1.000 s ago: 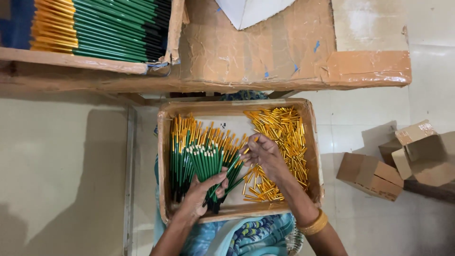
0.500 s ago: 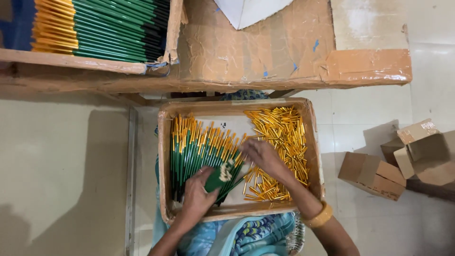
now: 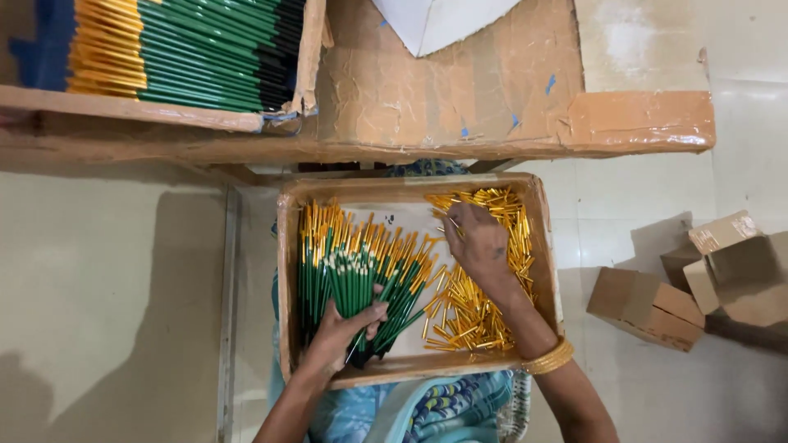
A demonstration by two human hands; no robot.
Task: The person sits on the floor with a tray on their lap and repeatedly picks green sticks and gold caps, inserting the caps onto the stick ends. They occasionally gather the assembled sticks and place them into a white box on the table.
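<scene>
**Two hands in a tray of green pencils and gold caps**

A person sits with a shallow cardboard tray (image 3: 286, 271) on their lap. The tray has two heaps in it. On the left side lie lots of green pencils (image 3: 345, 275) with gold and white ends. On the right side lies a pile of small gold caps (image 3: 484, 303).

The left hand (image 3: 341, 336) is at the near end of the pencils. Its fingers are wrapped around a bunch of them, and the bunch fans out toward the far side of the tray. The right hand (image 3: 480, 246) lies palm down on top of the gold caps, near the far right corner. Its fingers (image 3: 456, 220) are bent down into the pile, touching the caps, but I cannot tell if they are pinching one. A gold bangle (image 3: 548, 358) sits on the right wrist.

Past the tray is a low cardboard-covered desk (image 3: 492, 98). On its left end stands a big box of pencils (image 3: 205, 53), green, gold and black, packed in neat rows. On the floor (image 3: 107, 287) to the right are some small brown cardboard boxes (image 3: 644, 305).
</scene>
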